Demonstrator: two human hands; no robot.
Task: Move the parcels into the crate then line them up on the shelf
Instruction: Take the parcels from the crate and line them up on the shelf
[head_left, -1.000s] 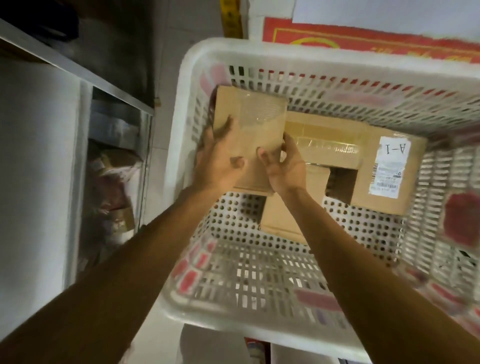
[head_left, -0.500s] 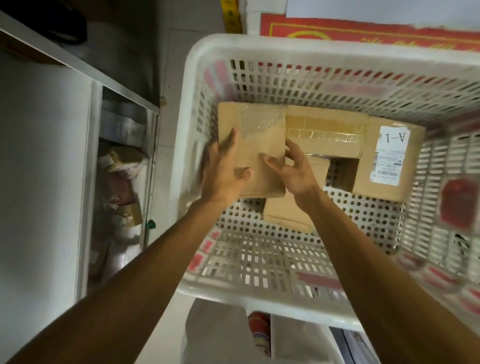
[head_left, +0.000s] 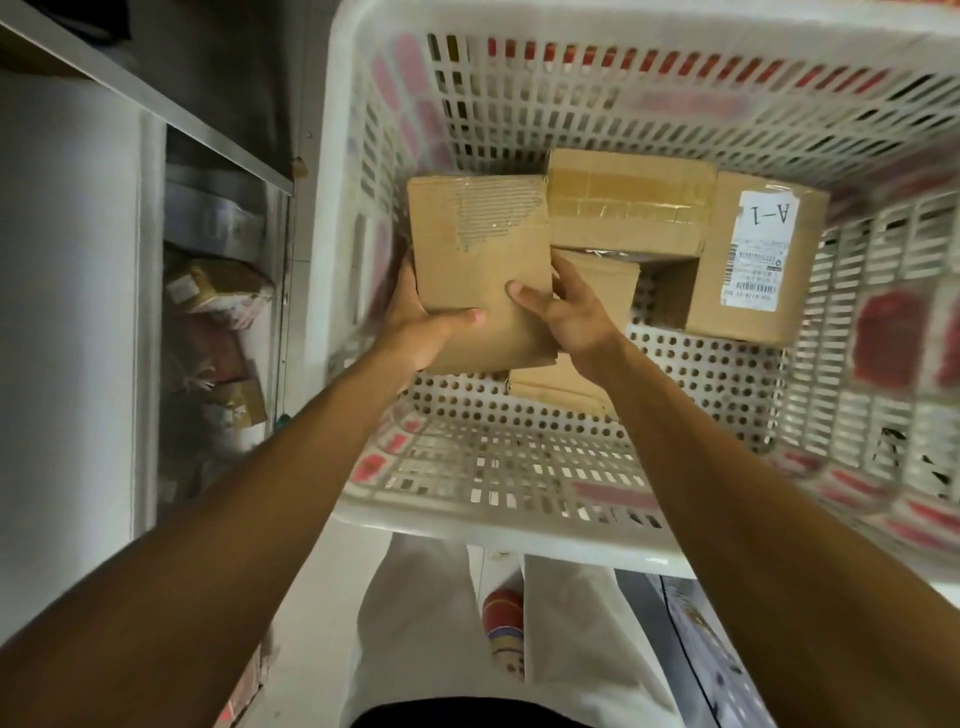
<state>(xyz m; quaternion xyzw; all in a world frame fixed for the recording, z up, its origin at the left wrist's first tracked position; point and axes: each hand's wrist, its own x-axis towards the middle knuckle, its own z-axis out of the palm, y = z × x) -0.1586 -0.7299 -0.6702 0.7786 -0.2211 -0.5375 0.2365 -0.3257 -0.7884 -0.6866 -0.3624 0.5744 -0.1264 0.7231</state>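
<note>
A white perforated plastic crate (head_left: 498, 525) fills the middle of the view. Inside it, I hold a brown cardboard parcel with torn tape (head_left: 480, 244) above the crate floor. My left hand (head_left: 421, 327) grips its lower left edge, thumb on top. My right hand (head_left: 566, 306) grips its right edge. Behind it lies a taped cardboard parcel (head_left: 628, 202), and to the right a parcel with a white "A-1" label (head_left: 753, 260). A flatter parcel (head_left: 561, 389) lies partly hidden under my right hand.
A metal shelf unit (head_left: 156, 98) stands at the left, with several parcels (head_left: 218, 291) on a lower level. The crate's near half has bare floor. My white trousers and a red-patterned shoe (head_left: 504, 629) show below the crate.
The parcel in my two hands has come down and toward me inside the crate, and my thumbs now lie on its top face. The camera has moved closer to the crate.
</note>
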